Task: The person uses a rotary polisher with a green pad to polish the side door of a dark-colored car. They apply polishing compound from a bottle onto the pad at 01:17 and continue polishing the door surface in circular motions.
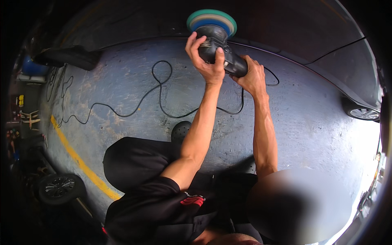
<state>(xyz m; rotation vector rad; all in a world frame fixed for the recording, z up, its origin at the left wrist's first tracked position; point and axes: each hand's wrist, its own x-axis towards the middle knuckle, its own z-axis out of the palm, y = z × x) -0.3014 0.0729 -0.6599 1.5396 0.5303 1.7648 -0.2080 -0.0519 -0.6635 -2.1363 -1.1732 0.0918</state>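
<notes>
With both hands I hold a black electric car polisher (pixel 211 50). Its round foam pad (pixel 219 14), green at the edge over a blue backing, faces a dark car side panel (pixel 147 26). Whether the pad touches the paint, I cannot tell. My left hand (pixel 206 64) wraps around the polisher's head from below, fingers spread over its housing. Around the rear handle closes my right hand (pixel 254 75). A thin black power cord (pixel 173 117) trails from the tool across the floor.
The cord loops over the worn grey floor (pixel 131 76) towards the left. A car wheel (pixel 363 113) stands at the right, another wheel (pixel 61 187) at the lower left. A yellow floor line (pixel 81 163) runs on the left. Something blurred and pale (pixel 309 202) covers the lower right.
</notes>
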